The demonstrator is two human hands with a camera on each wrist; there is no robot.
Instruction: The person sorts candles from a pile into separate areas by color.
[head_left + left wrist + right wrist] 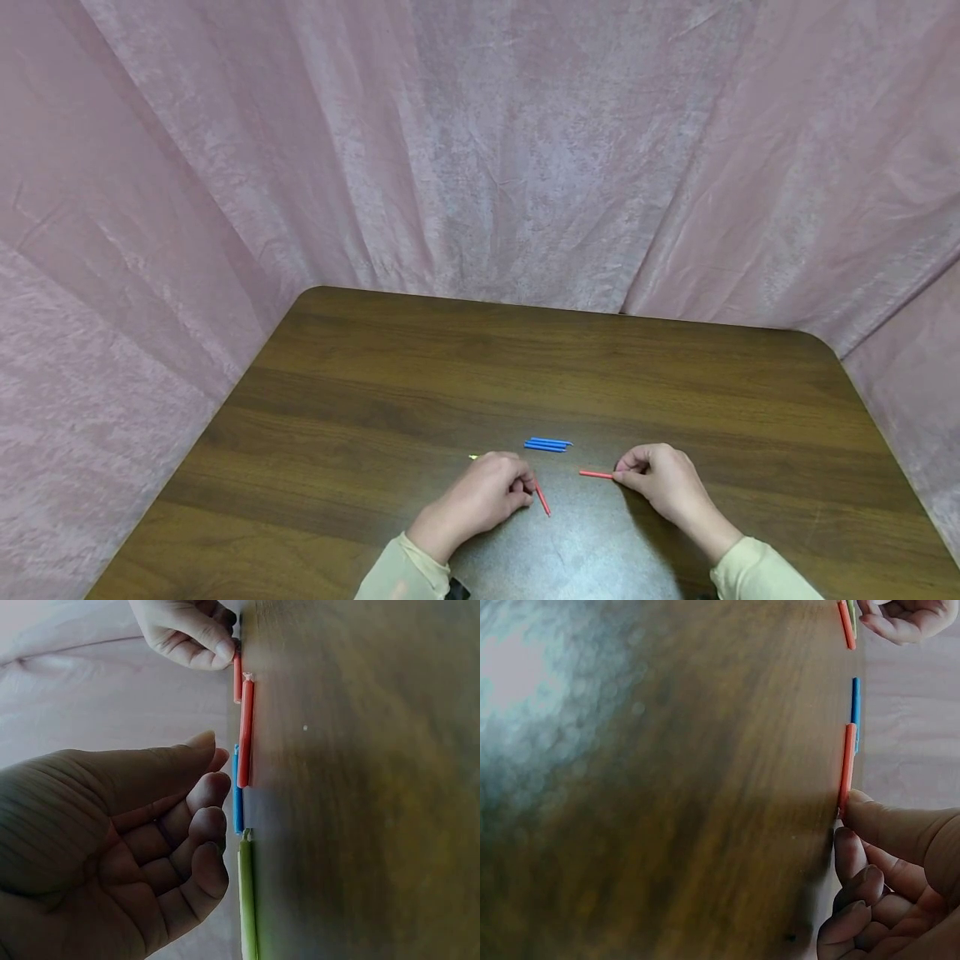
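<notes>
My right hand (666, 483) pinches one end of a red candle (596, 474) between thumb and forefinger. The candle points left, low over the wooden table. My left hand (486, 493) is beside a second red candle (543, 499), its fingertips close to the candle's far end. In the left wrist view those fingers are loosely bent with nothing between them, and the nearby red candle (245, 733) lies on the table. A yellow-green candle (247, 896) lies past the left fingers; in the head view that hand mostly hides it.
Several blue candles (547, 445) lie side by side beyond the two hands. The brown wooden table (420, 358) has rounded back corners. Pink curtains (525, 150) hang behind it and along its sides.
</notes>
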